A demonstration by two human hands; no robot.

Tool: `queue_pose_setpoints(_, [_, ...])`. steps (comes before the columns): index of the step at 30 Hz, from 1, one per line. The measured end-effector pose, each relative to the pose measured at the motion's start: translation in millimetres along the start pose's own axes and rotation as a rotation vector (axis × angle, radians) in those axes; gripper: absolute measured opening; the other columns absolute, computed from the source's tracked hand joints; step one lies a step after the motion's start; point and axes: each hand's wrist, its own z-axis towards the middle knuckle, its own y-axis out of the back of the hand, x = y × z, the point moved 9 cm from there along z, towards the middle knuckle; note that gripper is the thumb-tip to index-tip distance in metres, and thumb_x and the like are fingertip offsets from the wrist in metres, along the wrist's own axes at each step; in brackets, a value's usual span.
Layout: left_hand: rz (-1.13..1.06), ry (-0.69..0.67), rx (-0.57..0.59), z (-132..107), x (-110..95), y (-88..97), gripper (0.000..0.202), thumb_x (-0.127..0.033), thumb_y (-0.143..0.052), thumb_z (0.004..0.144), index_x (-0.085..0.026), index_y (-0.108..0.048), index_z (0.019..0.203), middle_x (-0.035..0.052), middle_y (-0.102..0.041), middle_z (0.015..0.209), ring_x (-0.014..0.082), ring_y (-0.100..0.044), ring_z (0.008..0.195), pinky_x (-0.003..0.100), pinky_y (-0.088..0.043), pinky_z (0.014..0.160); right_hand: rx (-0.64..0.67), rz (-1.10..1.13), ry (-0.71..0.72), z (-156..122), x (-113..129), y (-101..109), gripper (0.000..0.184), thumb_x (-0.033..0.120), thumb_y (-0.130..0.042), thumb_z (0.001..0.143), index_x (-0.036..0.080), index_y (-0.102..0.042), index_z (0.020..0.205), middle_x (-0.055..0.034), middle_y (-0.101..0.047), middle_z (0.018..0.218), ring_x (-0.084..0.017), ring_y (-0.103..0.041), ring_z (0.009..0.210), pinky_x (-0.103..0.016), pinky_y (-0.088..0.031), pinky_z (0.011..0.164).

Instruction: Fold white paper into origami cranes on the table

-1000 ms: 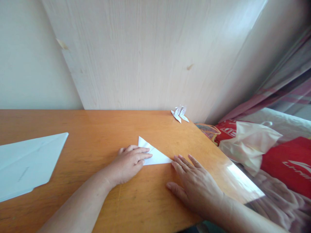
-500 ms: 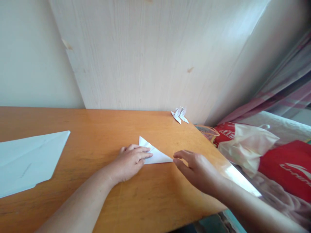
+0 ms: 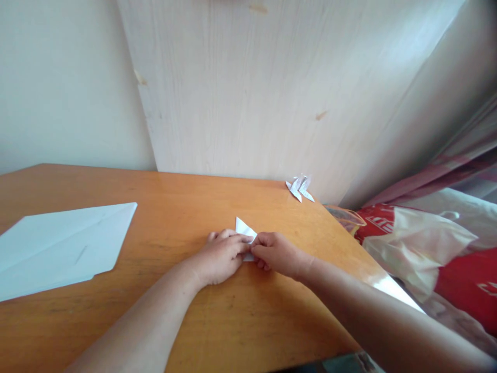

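A small piece of folded white paper lies on the wooden table, its upper corner showing between my hands. My left hand rests over the paper's left part, fingers stretched out and pressing it down. My right hand pinches the paper from the right with thumb and bent forefinger, close against the left fingertips. The paper's right corner is hidden behind those fingers.
A stack of white paper sheets lies on the table at left. Several small folded paper pieces sit at the back right corner by the wall panel. Beyond the right edge are red bags and a pale plastic bag.
My right hand has moved left onto the paper, and its fingers have closed in a pinch. The paper's right corner no longer shows. The view has shifted slightly left.
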Motion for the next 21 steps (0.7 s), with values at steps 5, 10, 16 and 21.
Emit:
queue_pose_setpoints(5, [-0.054, 0.011, 0.04, 0.5, 3.1, 3.5, 0.044, -0.024, -0.042, 0.096, -0.045, -0.06, 0.13, -0.0067, -0.058, 0.143, 0.0258, -0.045, 0.133, 0.044, -0.031, 0.107, 0.025, -0.016, -0.048, -0.4, -1.3, -1.2, 0.01, 0.022, -0.053, 0.084, 0.018, -0.06, 0.078, 0.0012, -0.062, 0.065, -0.011, -0.055, 0.057, -0.02, -0.042, 0.054])
queue_pose_setpoints(10, [-0.155, 0.028, 0.038, 1.0, 10.6, 10.1, 0.05, -0.017, -0.043, 0.09, -0.038, -0.061, 0.132, -0.003, -0.064, 0.136, 0.0239, -0.057, 0.122, 0.038, -0.041, 0.102, 0.081, -0.048, -0.039, 2.2, 3.1, -6.6, 0.006, 0.019, -0.055, 0.078, 0.018, -0.057, 0.073, 0.002, -0.059, 0.061, -0.011, -0.052, 0.054, -0.021, -0.039, 0.052])
queue_pose_setpoints(16, [-0.276, 0.067, 0.063, -1.4, 22.3, 7.6, 0.063, -0.017, -0.053, 0.08, -0.031, -0.052, 0.142, 0.0012, -0.062, 0.139, 0.0269, -0.059, 0.121, 0.037, -0.045, 0.102, 0.102, -0.158, -0.007, 6.4, 8.8, -10.5, 0.011, 0.024, -0.061, 0.076, 0.018, -0.057, 0.068, 0.0016, -0.057, 0.061, -0.011, -0.049, 0.055, -0.023, -0.034, 0.051])
queue_pose_setpoints(21, [-0.347, 0.032, 0.078, -2.2, 18.3, 8.3, 0.059, -0.02, -0.056, 0.081, -0.034, -0.055, 0.139, -0.0007, -0.065, 0.135, 0.0271, -0.061, 0.12, 0.037, -0.047, 0.1, 0.109, -0.231, -0.034, 9.4, 8.9, -12.7, 0.011, 0.027, -0.062, 0.077, 0.018, -0.059, 0.071, 0.0012, -0.058, 0.064, -0.011, -0.049, 0.056, -0.022, -0.033, 0.051])
